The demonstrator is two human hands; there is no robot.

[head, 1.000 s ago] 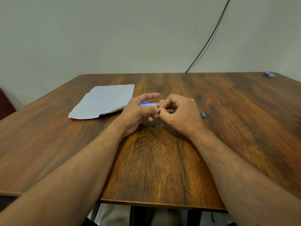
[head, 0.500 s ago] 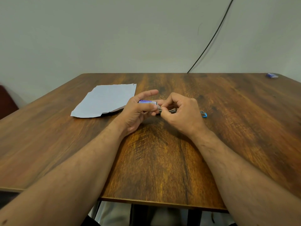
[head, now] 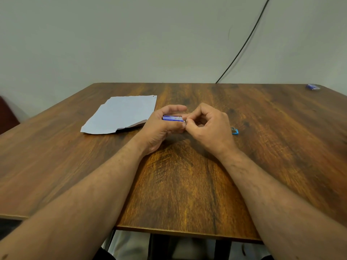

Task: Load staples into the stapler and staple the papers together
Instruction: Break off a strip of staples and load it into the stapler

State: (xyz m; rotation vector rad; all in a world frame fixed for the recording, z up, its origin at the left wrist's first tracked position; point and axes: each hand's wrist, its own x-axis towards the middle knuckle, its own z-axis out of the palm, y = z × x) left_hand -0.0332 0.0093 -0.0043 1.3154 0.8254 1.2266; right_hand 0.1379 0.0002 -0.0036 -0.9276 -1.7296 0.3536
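Staple box (head: 172, 118), blue and white, clamped in left hand (head: 161, 126) grip above counter (head: 187, 184) centre. Right hand (head: 208, 126) fingertips pinched together at box's open end. Stapler (head: 235, 131) mostly hidden behind right hand. Papers (head: 122, 114) lying flat, just left.
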